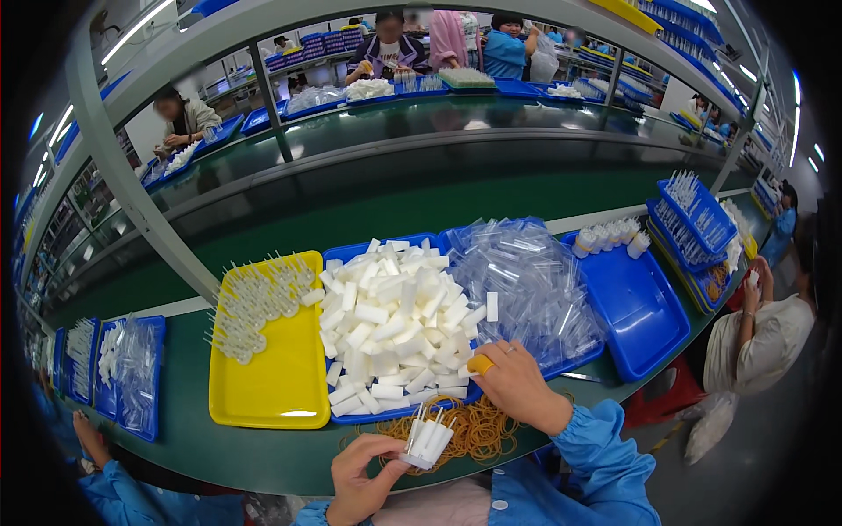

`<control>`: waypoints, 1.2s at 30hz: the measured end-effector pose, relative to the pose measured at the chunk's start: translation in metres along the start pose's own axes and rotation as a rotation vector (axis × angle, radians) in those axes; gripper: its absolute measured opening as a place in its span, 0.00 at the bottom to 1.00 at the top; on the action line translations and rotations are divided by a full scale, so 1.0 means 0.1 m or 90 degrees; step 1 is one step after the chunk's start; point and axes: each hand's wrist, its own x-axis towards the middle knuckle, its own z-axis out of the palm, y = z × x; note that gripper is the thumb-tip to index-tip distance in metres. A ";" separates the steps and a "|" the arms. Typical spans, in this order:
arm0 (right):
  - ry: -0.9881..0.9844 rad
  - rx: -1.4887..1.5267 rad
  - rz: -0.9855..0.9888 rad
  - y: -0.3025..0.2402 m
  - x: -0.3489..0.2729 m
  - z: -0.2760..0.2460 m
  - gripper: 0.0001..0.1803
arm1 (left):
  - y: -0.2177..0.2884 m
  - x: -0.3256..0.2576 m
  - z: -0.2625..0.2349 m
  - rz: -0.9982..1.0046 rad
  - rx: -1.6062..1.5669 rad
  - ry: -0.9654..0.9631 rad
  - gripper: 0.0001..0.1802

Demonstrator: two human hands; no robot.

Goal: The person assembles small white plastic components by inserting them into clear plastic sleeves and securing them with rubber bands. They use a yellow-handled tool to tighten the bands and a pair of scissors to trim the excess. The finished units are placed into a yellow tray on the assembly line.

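Note:
My left hand (361,478) pinches a small round white base with upright pins (426,441); white cylinders sit on several of its pins, and some thin tips stick up bare. My right hand (522,381), with a yellow finger cot on one finger, is bent at the edge of a heap of short white cylinders (395,307). Its fingers are curled together, and what they hold, if anything, is hidden. Around and behind the left hand's piece lie loose tan rubber bands (478,430) on the green table.
Left of the heap, a yellow tray (263,394) holds pinned bases. Clear plastic sleeves (526,289) fill a blue tray on the right. Beyond it, another blue tray (636,302) carries white bundles (605,237). Stacked trays (697,219) stand far right; a co-worker (759,342) sits beside them.

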 end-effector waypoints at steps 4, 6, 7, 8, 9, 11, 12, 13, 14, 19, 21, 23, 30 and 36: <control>0.018 0.231 0.121 -0.12 -0.02 -0.16 0.08 | 0.03 0.00 0.03 -0.036 -0.031 0.030 0.12; -0.003 0.391 0.173 -0.15 -0.02 -0.24 0.09 | 0.02 0.00 -0.01 0.011 0.026 -0.006 0.13; -0.013 0.462 0.184 -0.14 -0.03 -0.25 0.09 | 0.01 0.01 -0.02 0.035 0.054 -0.025 0.13; -0.023 0.533 0.194 -0.14 -0.04 -0.26 0.10 | 0.00 0.01 -0.03 0.052 0.074 -0.031 0.13; 0.001 0.591 0.187 -0.14 -0.05 -0.24 0.09 | 0.00 0.01 -0.03 0.070 0.094 -0.039 0.13; 0.051 0.705 0.169 -0.15 -0.07 -0.16 0.09 | 0.00 0.02 -0.02 0.090 0.116 -0.046 0.13; 0.067 0.624 0.141 -0.16 -0.06 -0.18 0.09 | 0.01 0.01 -0.01 0.091 0.121 -0.042 0.13; 0.082 0.542 0.114 -0.18 -0.03 -0.23 0.10 | 0.03 0.01 0.00 0.092 0.125 -0.037 0.13; 0.096 0.460 0.086 -0.19 -0.02 -0.25 0.11 | 0.04 0.00 0.00 0.086 0.120 -0.033 0.13; 0.096 0.316 -0.005 -0.25 -0.07 -0.18 0.11 | 0.08 0.01 0.00 0.092 0.143 -0.066 0.12; 0.093 0.301 -0.040 -0.28 -0.07 -0.18 0.11 | 0.09 0.03 0.00 0.108 0.156 -0.086 0.12; 0.071 0.301 -0.053 -0.31 -0.07 -0.21 0.11 | 0.09 0.03 0.00 0.114 0.155 -0.099 0.12; 0.046 0.318 -0.135 -0.36 -0.06 -0.28 0.13 | 0.09 0.01 0.00 0.123 0.120 -0.114 0.14; -0.028 0.711 0.019 -0.32 -0.10 -0.31 0.13 | 0.14 0.03 0.01 0.219 0.218 -0.141 0.17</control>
